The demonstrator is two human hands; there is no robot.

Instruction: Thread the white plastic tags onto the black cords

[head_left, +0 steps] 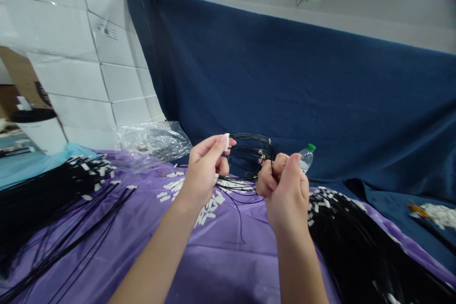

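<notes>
Hands (pixel 201 173) (pixel 286 187) above purple cloth (pixel 228 263), blue drape (pixel 285 80)

Even, soft light, source out of view. Glare on plastic bag (pixel 153 142) left of left hand (pixel 203 171). Black cable bundle (pixel 359 247) right of right hand (pixel 285 185) loses detail. Wide-angle stretch toward edges.

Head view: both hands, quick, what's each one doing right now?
Left hand: closed, pinching a white connector between thumb and finger.
Right hand: closed in a fist, holding a black wire.
</notes>
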